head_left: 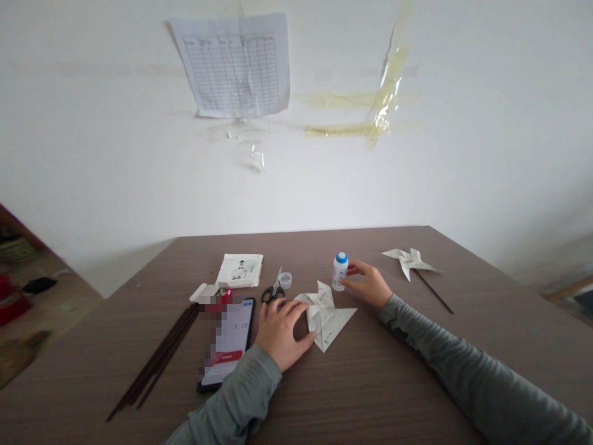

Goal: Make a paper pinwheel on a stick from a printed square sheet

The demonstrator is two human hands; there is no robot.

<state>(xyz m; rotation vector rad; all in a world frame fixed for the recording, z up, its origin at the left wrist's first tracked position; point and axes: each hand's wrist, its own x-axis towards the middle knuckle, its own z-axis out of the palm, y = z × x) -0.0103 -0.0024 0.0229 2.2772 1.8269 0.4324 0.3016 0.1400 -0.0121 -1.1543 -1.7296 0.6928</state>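
A folded paper pinwheel with printed text lies flat at the middle of the table. My left hand is at its left side, fingers spread and curved, with the thumb at the paper's edge. Just beyond the pinwheel stands a small white glue bottle with a blue cap, upright. My right hand has its thumb and fingers on the bottle's right side. Black-handled scissors and a clear tape roll lie beyond my left hand.
A finished pinwheel on a dark stick lies at the right. On the left are a phone, several dark sticks, an opened small box and a white pad. The wall rises behind the table.
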